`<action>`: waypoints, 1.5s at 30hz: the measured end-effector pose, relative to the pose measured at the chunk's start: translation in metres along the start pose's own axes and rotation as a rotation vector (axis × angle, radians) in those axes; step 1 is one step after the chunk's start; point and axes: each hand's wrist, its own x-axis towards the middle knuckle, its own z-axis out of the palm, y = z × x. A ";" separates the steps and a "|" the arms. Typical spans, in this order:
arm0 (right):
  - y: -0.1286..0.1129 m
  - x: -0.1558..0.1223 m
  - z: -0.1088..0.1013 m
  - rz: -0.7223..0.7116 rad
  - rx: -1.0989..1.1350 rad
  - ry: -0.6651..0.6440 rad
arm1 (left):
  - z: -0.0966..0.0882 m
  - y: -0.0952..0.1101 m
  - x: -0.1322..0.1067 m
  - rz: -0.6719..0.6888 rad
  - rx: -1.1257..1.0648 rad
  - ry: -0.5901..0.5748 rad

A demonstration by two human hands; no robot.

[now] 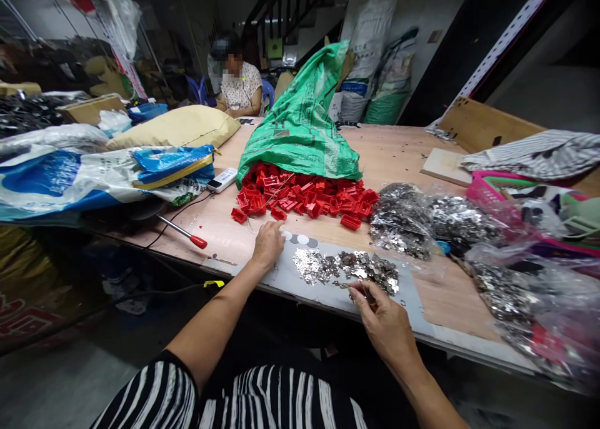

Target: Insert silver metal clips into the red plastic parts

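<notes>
My left hand [269, 245] is at the left end of a grey mat [412, 297], just in front of the loose red plastic parts [304, 194]. Its fingers are curled together, and what they hold, if anything, is hidden. Thumb and fingers of my right hand [382, 313] are pinched on a small metal piece [344, 285] at the near edge of a pile of flat, shiny metal pieces [347, 267]. Something with an orange-brown end, too small to name, shows inside the right palm. Pale round discs [302, 239] lie beside my left fingertips.
A green woven sack [300, 122] spills the red parts. Clear bags of metal pieces [403, 219] lie right, near a pink basket [492, 197]. On the left are a red-tipped lever [197, 241], a white device [222, 180] and sacks. A person [241, 88] sits across the table.
</notes>
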 end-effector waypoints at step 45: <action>-0.047 0.007 0.009 -0.047 0.442 -0.166 | -0.010 0.053 -0.122 -0.663 -1.789 -0.688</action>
